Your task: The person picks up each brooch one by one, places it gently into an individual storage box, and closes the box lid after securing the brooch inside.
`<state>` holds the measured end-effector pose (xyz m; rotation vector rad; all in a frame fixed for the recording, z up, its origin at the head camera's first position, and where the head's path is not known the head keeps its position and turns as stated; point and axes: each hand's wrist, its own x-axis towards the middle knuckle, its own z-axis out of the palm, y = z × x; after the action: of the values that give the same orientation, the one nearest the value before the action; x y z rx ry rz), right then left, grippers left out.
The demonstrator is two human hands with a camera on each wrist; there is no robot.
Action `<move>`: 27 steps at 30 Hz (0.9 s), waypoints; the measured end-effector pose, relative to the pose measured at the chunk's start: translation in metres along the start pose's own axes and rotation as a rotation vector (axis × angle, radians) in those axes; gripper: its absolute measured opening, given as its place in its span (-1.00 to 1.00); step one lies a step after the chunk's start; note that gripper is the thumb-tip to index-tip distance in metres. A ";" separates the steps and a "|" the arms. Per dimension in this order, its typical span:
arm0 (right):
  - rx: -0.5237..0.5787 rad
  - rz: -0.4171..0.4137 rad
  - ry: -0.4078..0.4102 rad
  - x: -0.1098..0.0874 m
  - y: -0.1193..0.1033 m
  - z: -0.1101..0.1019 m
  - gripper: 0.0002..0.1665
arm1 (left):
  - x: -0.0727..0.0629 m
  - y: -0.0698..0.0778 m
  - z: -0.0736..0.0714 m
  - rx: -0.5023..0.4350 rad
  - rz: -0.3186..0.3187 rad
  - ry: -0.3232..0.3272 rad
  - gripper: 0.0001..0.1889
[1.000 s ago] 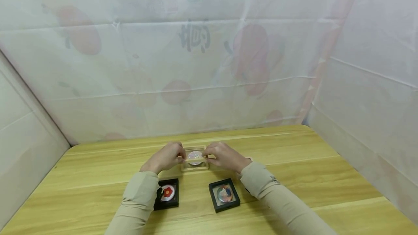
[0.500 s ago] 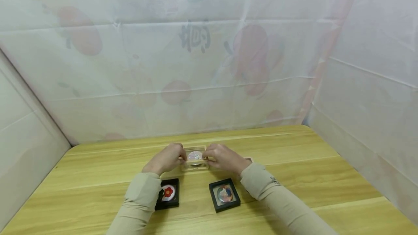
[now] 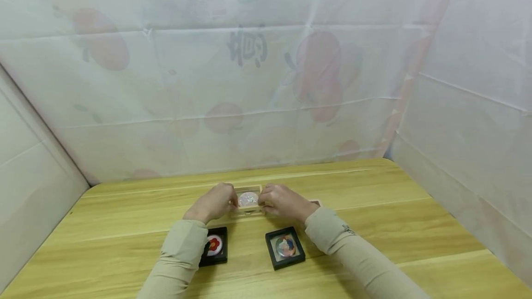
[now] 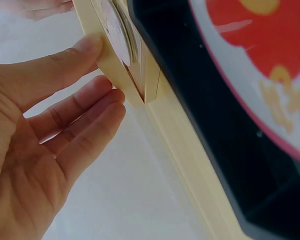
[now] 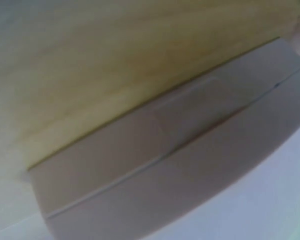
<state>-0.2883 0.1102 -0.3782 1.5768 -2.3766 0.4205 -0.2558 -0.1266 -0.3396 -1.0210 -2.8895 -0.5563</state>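
A light wooden display box (image 3: 254, 209) lies on the table in the head view, and a round, pale, shiny badge (image 3: 248, 199) shows through its clear window. My left hand (image 3: 218, 201) pinches the left end of the box's lid frame. In the left wrist view, the thumb and fingertips of the left hand (image 4: 45, 120) are on the wooden edge (image 4: 152, 80), near the badge (image 4: 115, 30). With curled fingers, my right hand (image 3: 282, 200) holds the opposite end. The right wrist view does not show its fingers clearly.
Nearer me are two black display frames: the left one (image 3: 223, 258) has a red flower badge (image 3: 214, 245), the right one (image 3: 276, 262) a multicoloured badge (image 3: 286, 246). Another box (image 3: 317, 202) is mostly hidden behind the right wrist; a pale box (image 5: 190, 135) fills the right wrist view.
The front edge of the wooden lid has come down towards the base, narrowing the gap. Both hands have stayed on its ends and moved only slightly. The black frames have not moved.
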 end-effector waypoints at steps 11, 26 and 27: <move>-0.043 -0.056 0.000 0.000 -0.001 0.003 -0.88 | 0.002 0.009 0.005 0.010 -0.103 -0.016 -0.89; -0.099 -0.036 -0.060 0.003 -0.005 0.002 -0.81 | 0.004 0.015 0.007 0.012 -0.144 -0.040 -0.78; -0.110 -0.035 -0.063 0.003 -0.006 0.001 -0.80 | 0.005 0.016 0.007 0.017 -0.144 -0.044 -0.76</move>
<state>-0.2837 0.1047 -0.3768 1.6021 -2.3702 0.2314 -0.2495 -0.1099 -0.3399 -0.8386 -3.0178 -0.5212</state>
